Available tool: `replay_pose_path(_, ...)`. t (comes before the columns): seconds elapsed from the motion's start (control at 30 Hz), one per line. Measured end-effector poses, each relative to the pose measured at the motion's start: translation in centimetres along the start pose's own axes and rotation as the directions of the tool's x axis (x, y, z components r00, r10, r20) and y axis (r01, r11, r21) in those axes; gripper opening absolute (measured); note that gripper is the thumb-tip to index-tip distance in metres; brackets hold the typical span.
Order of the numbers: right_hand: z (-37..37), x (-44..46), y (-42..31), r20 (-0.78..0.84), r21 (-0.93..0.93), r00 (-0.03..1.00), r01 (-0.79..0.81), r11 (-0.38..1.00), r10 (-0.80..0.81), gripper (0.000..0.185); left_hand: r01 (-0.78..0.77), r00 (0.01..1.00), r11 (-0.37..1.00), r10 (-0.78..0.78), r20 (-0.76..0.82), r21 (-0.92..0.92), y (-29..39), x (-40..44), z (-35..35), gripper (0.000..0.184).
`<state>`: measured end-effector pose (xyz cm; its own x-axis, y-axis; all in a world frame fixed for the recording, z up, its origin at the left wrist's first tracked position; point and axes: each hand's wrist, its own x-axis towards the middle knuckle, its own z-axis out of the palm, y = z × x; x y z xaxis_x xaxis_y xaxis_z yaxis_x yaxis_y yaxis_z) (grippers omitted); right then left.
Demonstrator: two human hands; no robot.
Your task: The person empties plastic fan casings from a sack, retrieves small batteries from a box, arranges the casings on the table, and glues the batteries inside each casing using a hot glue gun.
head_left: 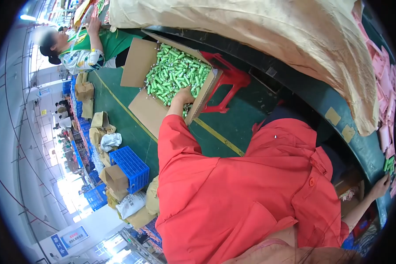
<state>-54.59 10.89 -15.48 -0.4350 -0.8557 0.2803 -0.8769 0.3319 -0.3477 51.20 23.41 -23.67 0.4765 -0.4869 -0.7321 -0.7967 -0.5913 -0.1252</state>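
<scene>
I have the left hand (pixel 184 96) down among short green cylinders (pixel 174 70) heaped in an open brown cardboard box (pixel 138 64); its fingertips are hidden, so I cannot tell its grip. My right hand (pixel 379 188) is at the dark green tabletop (pixel 361 152) beside more green pieces (pixel 389 164), and I cannot tell whether it pinches any

Left arm (pixel 177 136) is stretched way out to the far left, left hand (pixel 184 95) dipped with its fingertips hidden. Right arm (pixel 358 212) angles out near right, right hand (pixel 379 187) kinda curled, grip too small to read.
</scene>
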Motion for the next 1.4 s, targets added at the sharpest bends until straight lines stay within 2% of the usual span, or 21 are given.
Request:
replay_pose_path(0.33, 0.3, 0.0, -0.5, -0.010, -0.051, 1.000, -0.003, 0.999, 0.002, 0.043, -0.114, 0.988, 0.992, 0.119, -0.096, 0.047, -0.3, -1.2, 1.2, 0.076)
replay_pose_path(0.37, 0.5, -0.9, -1.6, -0.012, -0.032, 0.995, -0.101, 0.994, 0.101, 0.046, -0.149, 0.977, 0.986, 0.159, -0.144, 0.077, -2.0, 0.1, 2.5, 0.074)
replay_pose_path(0.4, 2.4, -1.0, 1.1, -0.020, 0.214, 0.995, -0.096, 0.972, 0.103, 0.046, -0.209, 0.967, 0.975, 0.217, -0.133, 0.071, -4.0, 0.9, 3.4, 0.073)
replay_pose_path(0.47, 0.5, -3.0, -6.8, 0.021, -0.042, 0.998, -0.065, 0.997, 0.065, 0.040, -0.142, 0.987, 0.989, 0.144, -0.065, 0.039, -3.7, -1.2, 2.0, 0.074)
replay_pose_path(0.5, 0.3, -3.6, -8.1, -0.049, -0.319, 0.999, -0.018, 0.948, 0.002, 0.036, -0.206, 0.978, 0.967, 0.210, -0.015, 0.149, -7.6, 5.0, 4.7, 0.070)
replay_pose_path(0.6, -1.6, -4.4, -13.2, -0.283, 0.177, 0.959, 0.059, 0.982, -0.006, 0.016, -0.049, 0.999, 0.997, 0.048, 0.021, 0.065, -6.2, 4.5, 2.8, 0.066)
replay_pose_path(0.63, -1.6, -5.0, -13.8, -0.334, 0.182, 0.943, 0.061, 0.981, 0.003, 0.014, -0.215, 0.976, 0.966, 0.219, -0.011, 0.144, -5.7, 3.0, 2.3, 0.063)
replay_pose_path(0.67, -1.8, -4.7, -13.7, -0.370, 0.202, 0.929, 0.086, 0.976, -0.005, 0.013, -0.225, 0.974, 0.956, 0.223, -0.032, -0.187, -5.0, 3.2, 3.0, 0.062)
replay_pose_path(0.73, -2.7, -4.6, -13.8, -0.380, 0.227, 0.925, 0.069, 0.971, 0.023, 0.013, -0.194, 0.980, 0.841, 0.194, -0.052, -0.505, -5.2, 4.0, 3.3, 0.061)
replay_pose_path(0.8, -1.8, -4.2, -13.1, -0.348, 0.221, 0.937, 0.048, 0.974, 0.033, 0.013, -0.156, 0.984, 0.987, 0.152, 0.093, 0.040, -6.0, 5.1, 2.6, 0.061)
replay_pose_path(0.87, -1.8, -4.2, -12.7, -0.325, 0.150, 0.946, 0.057, 0.987, -0.005, 0.016, -0.343, 0.927, 0.920, 0.364, -0.087, 0.187, -5.8, 3.7, 2.9, 0.057)
replay_pose_path(0.9, -1.1, -4.0, -11.3, -0.329, 0.108, 0.941, 0.115, 0.987, -0.074, 0.017, -0.284, 0.937, 0.953, 0.299, -0.182, 0.104, -6.4, 4.0, 3.7, 0.052)
replay_pose_path(0.97, -1.3, -4.1, -11.3, -0.200, 0.143, 0.977, -0.039, 0.989, 0.068, 0.021, -0.217, 0.905, 0.957, 0.271, -0.326, 0.194, -5.8, 1.9, 4.6, 0.047)
replay_pose_path(1.0, -0.5, -3.8, -9.9, -0.216, 0.165, 0.976, 0.022, 0.986, 0.015, 0.023, -0.167, 0.928, 0.985, 0.145, -0.343, -0.035, -4.1, 0.2, 4.1, 0.047)
replay_pose_path(1.07, 0.1, -3.1, -7.9, -0.175, 0.173, 0.984, 0.016, 0.985, 0.015, 0.027, -0.089, 0.908, 0.996, 0.071, -0.413, -0.024, -2.4, -2.9, 3.3, 0.055)
replay_pose_path(1.17, 2.0, -1.4, -2.8, -0.138, 0.216, 0.989, 0.075, 0.973, -0.046, 0.032, -0.074, 0.933, 0.887, -0.099, -0.345, -0.455, -1.6, -6.5, 1.3, 0.060)
replay_pose_path(1.2, 2.1, -0.9, -2.2, -0.118, 0.108, 0.992, 0.055, 0.993, -0.042, 0.035, -0.160, 0.908, 0.889, -0.038, -0.418, -0.429, -3.4, -5.3, 1.7, 0.055)
replay_pose_path(1.23, 2.1, -0.6, -2.4, -0.092, 0.130, 0.995, 0.059, 0.990, -0.047, 0.038, -0.209, 0.894, 0.739, -0.121, -0.432, -0.641, -4.8, -5.4, 2.6, 0.049)
replay_pose_path(1.27, 1.0, -0.6, -3.0, -0.029, 0.108, 0.999, 0.035, 0.994, -0.032, 0.041, -0.422, 0.849, 0.108, -0.301, -0.435, -0.900, 2.3, -15.9, -0.5, 0.048)
replay_pose_path(1.3, 0.8, -0.5, -3.6, -0.024, 0.061, 0.999, 0.025, 0.998, -0.024, 0.043, -0.335, 0.891, 0.372, -0.173, -0.419, -0.866, -3.6, -9.4, 0.7, 0.051)
replay_pose_path(1.4, 0.4, -0.7, -4.6, -0.016, 0.012, 0.999, 0.043, 0.999, -0.043, 0.042, -0.209, 0.876, 0.455, -0.306, -0.372, -0.866, -5.9, -8.4, -0.9, 0.052)
